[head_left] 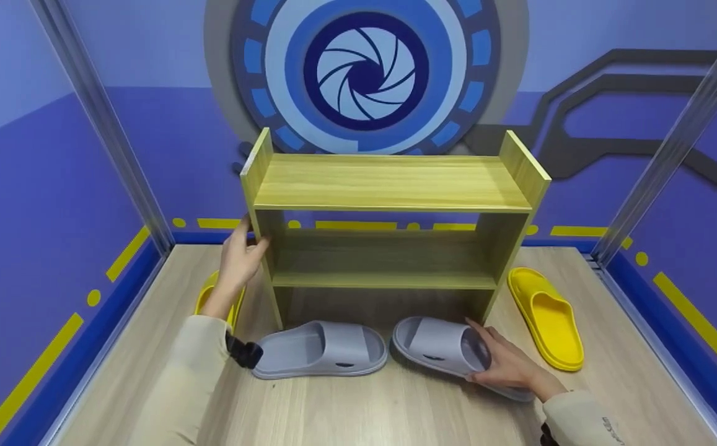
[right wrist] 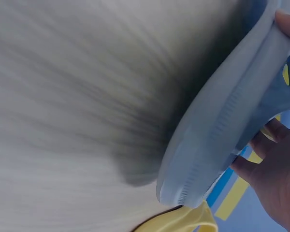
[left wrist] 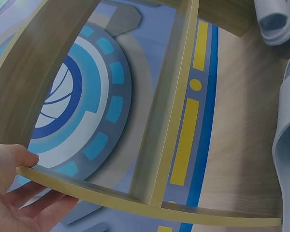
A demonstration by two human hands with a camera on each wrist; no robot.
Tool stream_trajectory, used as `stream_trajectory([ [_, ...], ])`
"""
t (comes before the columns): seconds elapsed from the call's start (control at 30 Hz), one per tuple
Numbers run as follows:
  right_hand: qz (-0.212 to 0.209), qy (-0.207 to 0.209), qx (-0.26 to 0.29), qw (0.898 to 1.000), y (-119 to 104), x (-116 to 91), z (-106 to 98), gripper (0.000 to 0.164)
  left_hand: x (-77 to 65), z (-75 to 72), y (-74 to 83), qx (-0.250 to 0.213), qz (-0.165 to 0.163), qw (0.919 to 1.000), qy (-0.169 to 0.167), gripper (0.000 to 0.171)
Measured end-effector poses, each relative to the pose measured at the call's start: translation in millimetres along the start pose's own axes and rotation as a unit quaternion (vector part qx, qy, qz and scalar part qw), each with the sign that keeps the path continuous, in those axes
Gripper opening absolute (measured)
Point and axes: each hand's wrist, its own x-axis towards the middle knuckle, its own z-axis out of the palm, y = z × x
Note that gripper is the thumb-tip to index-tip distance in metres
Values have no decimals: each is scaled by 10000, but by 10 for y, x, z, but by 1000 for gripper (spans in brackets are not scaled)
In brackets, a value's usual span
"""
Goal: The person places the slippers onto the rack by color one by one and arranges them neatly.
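Observation:
A small light-wood shelf rack (head_left: 389,183) stands on the floor against the back wall. My left hand (head_left: 240,260) grips its left side panel, thumb inside and fingers outside, as the left wrist view also shows the hand (left wrist: 29,188). My right hand (head_left: 510,365) holds a grey slipper (head_left: 435,339) by the edges of its heel half. A shadow lies under that slipper (right wrist: 217,121) in the right wrist view, its heel end off the floor. The other grey slipper (head_left: 293,352) lies flat before the rack's left half, toe pointing right.
One yellow slipper (head_left: 556,322) lies to the right of the rack. Another yellow slipper (head_left: 205,294) is at the left, partly hidden by my left arm. Blue printed walls (head_left: 172,161) close in the wooden floor (head_left: 333,415) at the back and sides.

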Motion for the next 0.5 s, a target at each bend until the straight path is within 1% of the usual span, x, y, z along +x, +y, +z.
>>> stream_trajectory([
  [0.23, 99, -153, -95, 9998, -85, 0, -196, 102, 1, -7, 6, 55, 18, 10000, -1, 47],
  [0.33, 71, -162, -143, 9997, -120, -1, -278, 101, 3, -6, 1, 107, 51, 9999, 25, 45],
  [0.5, 93, -164, -176, 9997, -185, 2, -403, 101, 0, 0, 2, 83, 48, 10000, 18, 48],
])
